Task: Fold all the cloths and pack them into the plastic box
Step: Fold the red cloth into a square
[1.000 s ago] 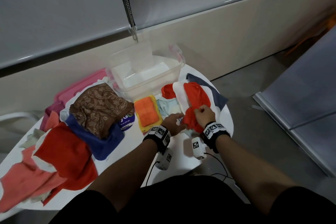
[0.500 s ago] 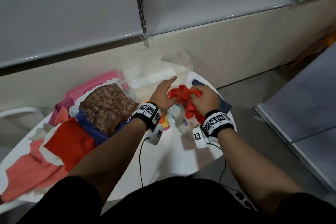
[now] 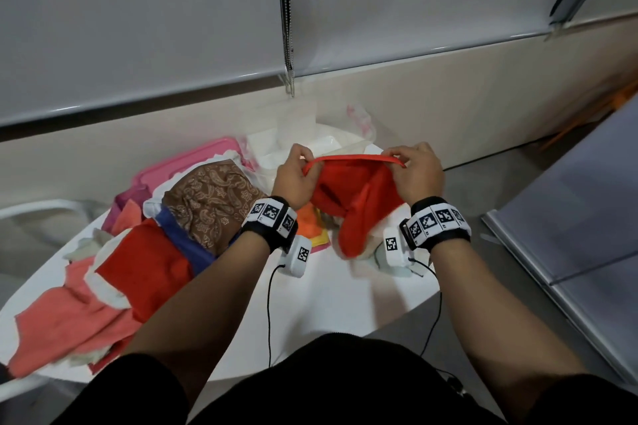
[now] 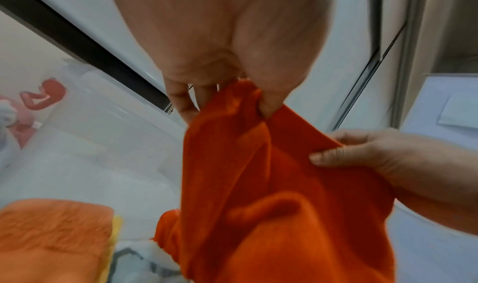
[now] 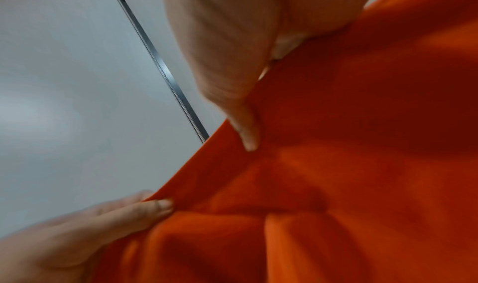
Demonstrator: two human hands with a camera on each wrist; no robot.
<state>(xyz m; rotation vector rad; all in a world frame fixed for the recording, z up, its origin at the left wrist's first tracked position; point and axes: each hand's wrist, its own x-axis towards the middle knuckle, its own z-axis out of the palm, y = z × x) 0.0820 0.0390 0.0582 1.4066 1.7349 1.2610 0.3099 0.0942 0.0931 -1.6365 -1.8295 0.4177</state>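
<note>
The left hand and right hand each pinch the top edge of a soft orange-red cloth, stretched between the 2 grips above the round white table. Just beyond the grips sits the clear plastic box; a brown paisley cloth lies left of the left grip.
</note>
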